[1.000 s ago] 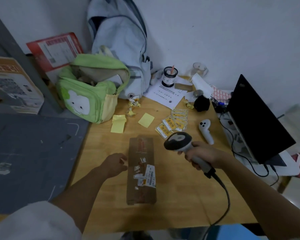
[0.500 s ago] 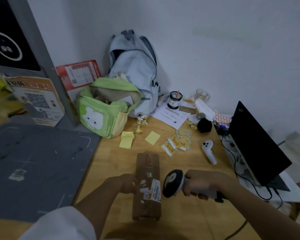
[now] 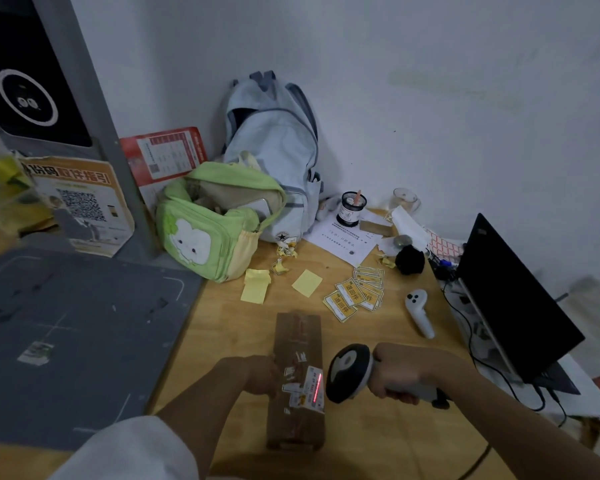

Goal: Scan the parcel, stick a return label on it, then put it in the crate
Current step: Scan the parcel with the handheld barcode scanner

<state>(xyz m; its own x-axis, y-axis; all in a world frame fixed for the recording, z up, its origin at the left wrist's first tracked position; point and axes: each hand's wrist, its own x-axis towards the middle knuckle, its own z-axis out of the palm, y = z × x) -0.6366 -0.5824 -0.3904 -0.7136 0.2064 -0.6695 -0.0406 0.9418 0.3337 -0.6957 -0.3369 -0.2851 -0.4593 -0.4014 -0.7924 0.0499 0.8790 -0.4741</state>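
Observation:
A long brown cardboard parcel (image 3: 297, 344) lies lengthwise on the wooden table (image 3: 378, 431). My left hand (image 3: 257, 374) rests against its left side and steadies it. My right hand (image 3: 397, 374) grips a grey and black barcode scanner (image 3: 349, 372), aimed left at the parcel. A red scan line falls on the white shipping label (image 3: 314, 388) near the parcel's right edge. Several yellow return labels (image 3: 355, 297) lie fanned out beyond the parcel. No crate is in view.
A green bag (image 3: 212, 223) and a pale blue backpack (image 3: 278, 150) stand at the back. A white controller (image 3: 420, 313), yellow sticky notes (image 3: 255, 289), a pen cup (image 3: 349, 209) and an open laptop (image 3: 510, 299) lie around. A dark grey mat (image 3: 70, 334) covers the left.
My right hand swung the scanner down and left until it points at the parcel's label, and a red scan line now shows. My left hand closed in on the parcel's side.

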